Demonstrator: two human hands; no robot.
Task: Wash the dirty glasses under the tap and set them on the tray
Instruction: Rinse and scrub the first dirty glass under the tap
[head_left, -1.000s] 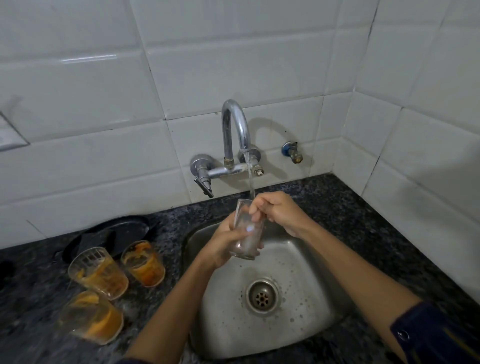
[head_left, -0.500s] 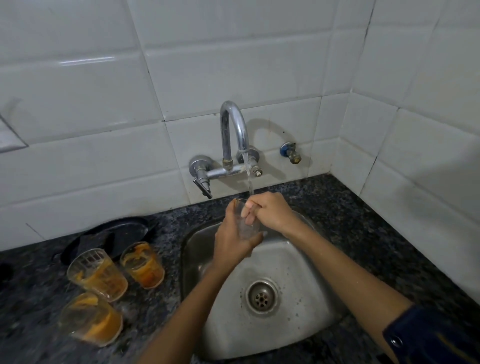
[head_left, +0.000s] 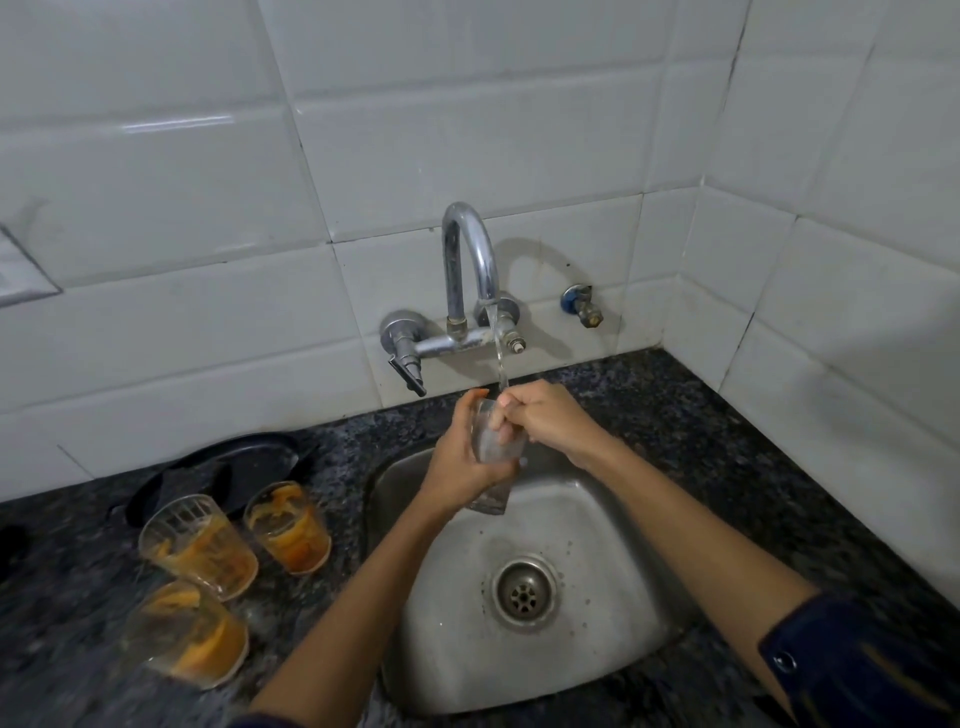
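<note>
I take the round steel sink as my landmark: directly above its back rim, my left hand is wrapped around the clear ribbed drinking glass, holding it upright over the basin, while my right hand has its fingers curled down inside the mouth, rubbing the inner wall. The thin stream from the curved chrome wall tap falls straight onto that rim and those fingers. Compared with 1 second ago, the glass has come up from a slant toward me to nearly vertical and sits closer under the spout, and my left palm now covers more of its side; I read that as the scrub moving to a fill-and-rinse of the inside. The glass looks clear of orange residue already, so I judge this 1 is close to done. To the left of the sink, on the dark speckled granite counter, 3 clear glasses smeared with orange pulp wait untouched, and behind them the black oval tray holds no washed glass that I can see. Wet glass in a wet grip could slip during the carry to the tray.
</note>
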